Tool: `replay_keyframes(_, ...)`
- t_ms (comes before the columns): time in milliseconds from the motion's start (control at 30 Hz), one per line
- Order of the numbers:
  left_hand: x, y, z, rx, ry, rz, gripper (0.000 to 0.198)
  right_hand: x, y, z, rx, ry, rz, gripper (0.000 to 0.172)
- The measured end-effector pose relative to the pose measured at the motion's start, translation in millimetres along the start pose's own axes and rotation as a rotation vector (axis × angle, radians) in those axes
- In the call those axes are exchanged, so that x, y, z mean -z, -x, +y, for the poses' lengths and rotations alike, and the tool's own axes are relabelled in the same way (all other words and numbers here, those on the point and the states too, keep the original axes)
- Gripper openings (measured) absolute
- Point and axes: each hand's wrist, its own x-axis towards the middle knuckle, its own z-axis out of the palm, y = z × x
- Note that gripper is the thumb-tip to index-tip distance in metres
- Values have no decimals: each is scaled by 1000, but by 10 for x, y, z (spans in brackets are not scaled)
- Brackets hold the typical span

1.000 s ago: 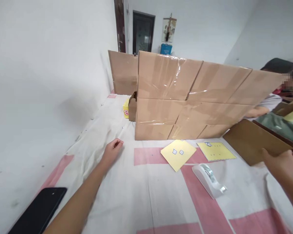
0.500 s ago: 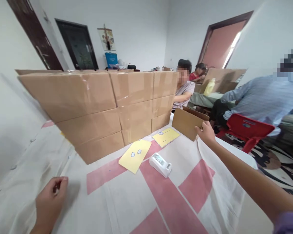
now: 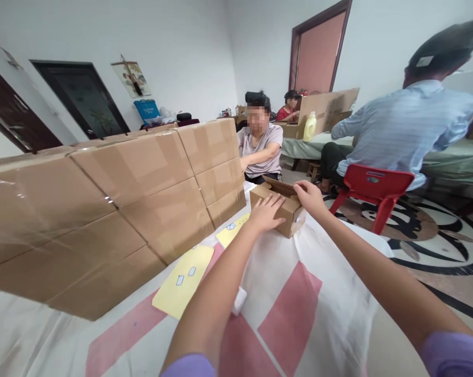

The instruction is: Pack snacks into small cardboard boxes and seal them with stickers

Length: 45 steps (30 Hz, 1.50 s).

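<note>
A small open cardboard box [image 3: 286,215] stands at the far corner of the cloth-covered table [image 3: 299,293]. My left hand [image 3: 266,211] lies on its near side with the fingers spread flat. My right hand [image 3: 309,197] rests on its upper right edge, fingers curled over the flap. Both arms stretch far forward across the table. Under my left forearm a white tape dispenser [image 3: 239,300] shows only partly.
A wall of taped brown cartons [image 3: 114,204] runs along the left. Two yellow sheets [image 3: 184,273] with small stickers lie before it. A seated person [image 3: 260,141] faces me beyond the box. Another person sits on a red chair [image 3: 372,191] at the right.
The view has swung right. My left hand came off the cloth and reached across to the small box. My right hand stayed on the box, which now stands with its flaps up.
</note>
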Motion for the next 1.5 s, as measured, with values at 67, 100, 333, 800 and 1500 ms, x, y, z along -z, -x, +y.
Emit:
replay_keyframes(67,-225,-117,49,28,-4,18,68,20,-151,-18,-22,152,-128,31)
replay_keyframes(100,-304,-117,72,46,-7,33,68,33,-226,-30,-23,233,-190,31)
replay_keyframes(333,-407,-11,169,130,-44,81,66,-89,-507,-59,354,443,-542,46)
replay_keyframes(800,-399,36,281,206,-43,94,59,-207,-282,71,524,343,-536,39)
replay_keyframes(1500,-400,4,300,313,-77,113,56,-253,-342,210,376,-34,-393,53)
